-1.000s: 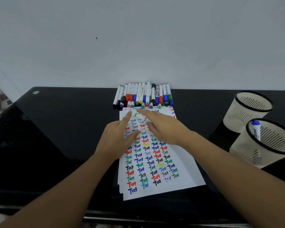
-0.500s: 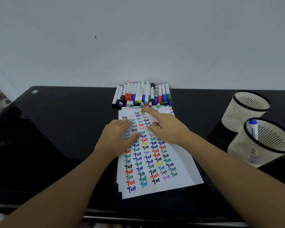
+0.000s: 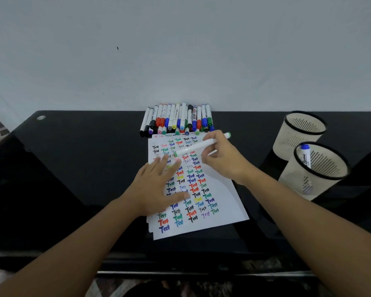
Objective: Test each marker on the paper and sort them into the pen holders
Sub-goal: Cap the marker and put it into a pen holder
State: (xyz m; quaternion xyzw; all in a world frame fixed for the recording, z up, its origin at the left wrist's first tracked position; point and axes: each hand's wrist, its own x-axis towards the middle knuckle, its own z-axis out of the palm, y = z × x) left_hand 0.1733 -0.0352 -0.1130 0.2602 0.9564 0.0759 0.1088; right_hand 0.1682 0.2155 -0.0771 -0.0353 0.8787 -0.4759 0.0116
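A white sheet of paper covered in coloured "Test" words lies on the black table. My right hand grips a white marker with green ends, held nearly level just above the paper's top part. My left hand rests flat on the paper with fingers spread. A row of several markers lies against the wall beyond the paper. Two cream pen holders stand at the right: the far one looks empty, the near one holds a blue-capped marker.
A white wall rises right behind the table. The table's front edge runs below my forearms. More sheets lie stacked under the top paper.
My right hand has lifted a green marker off the paper and drawn back to the right. My left hand has opened flat and slid down the sheet.
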